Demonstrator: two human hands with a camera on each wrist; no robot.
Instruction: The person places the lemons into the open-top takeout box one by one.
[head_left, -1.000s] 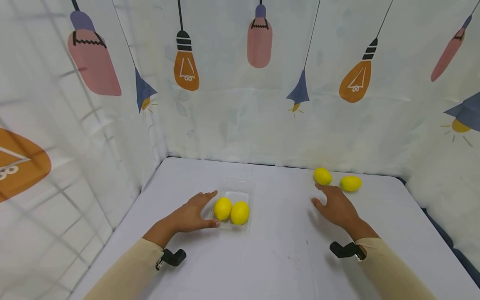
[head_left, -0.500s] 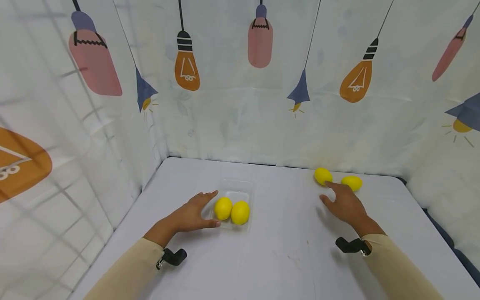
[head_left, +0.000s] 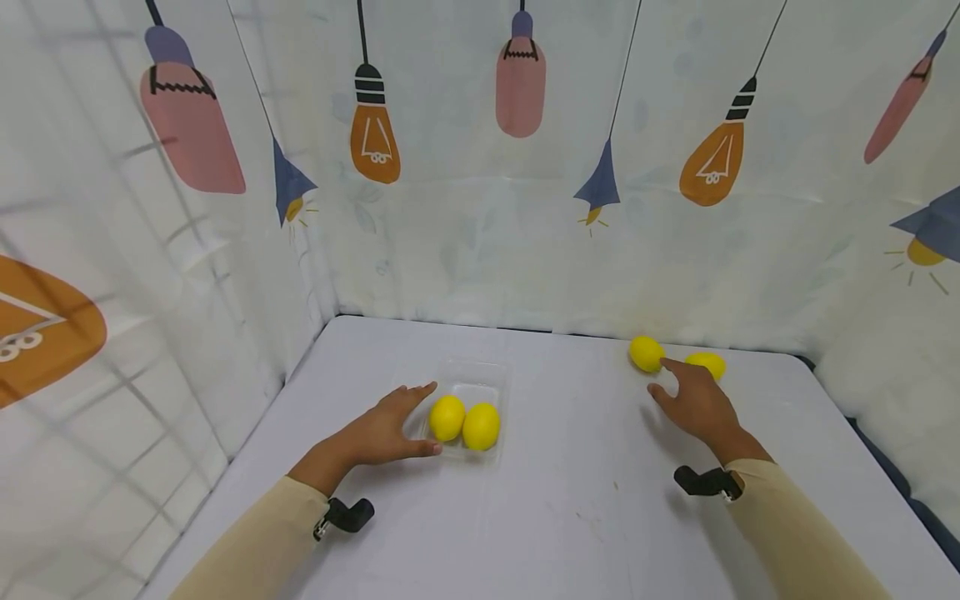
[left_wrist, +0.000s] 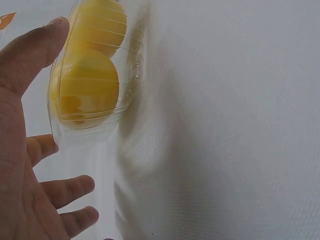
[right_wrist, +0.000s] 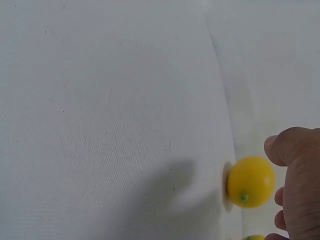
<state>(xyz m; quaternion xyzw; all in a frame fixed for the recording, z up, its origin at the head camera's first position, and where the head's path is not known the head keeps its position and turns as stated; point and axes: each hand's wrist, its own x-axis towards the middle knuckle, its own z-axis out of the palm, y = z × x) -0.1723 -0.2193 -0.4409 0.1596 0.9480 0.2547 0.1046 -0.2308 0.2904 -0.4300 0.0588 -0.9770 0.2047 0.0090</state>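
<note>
Two yellow lemons (head_left: pixel 481 426) sit side by side in a clear plastic tray (head_left: pixel 491 372) left of the table's middle. My left hand (head_left: pixel 386 429) is at the tray's left side, thumb and fingers spread around that edge; in the left wrist view the thumb lies at the tray's rim (left_wrist: pixel 55 107). Near the far edge, my right hand (head_left: pixel 697 402) hovers by two more lemons. Its fingertips come close to the left lemon (head_left: pixel 646 354), and whether they touch is unclear. The hand partly covers the right lemon (head_left: pixel 708 363). A lemon's green tip shows in the right wrist view (right_wrist: pixel 251 181).
A white cloth covers the table (head_left: pixel 555 500). White curtains (head_left: pixel 465 250) printed with lamps and bulbs stand behind the far edge and along the left side. Black camera mounts (head_left: pixel 348 514) are strapped to both wrists.
My right hand has shifted right, from in front of the left lemon toward the right lemon, now partly covering it. The left hand, tray and lemons have stayed in place.
</note>
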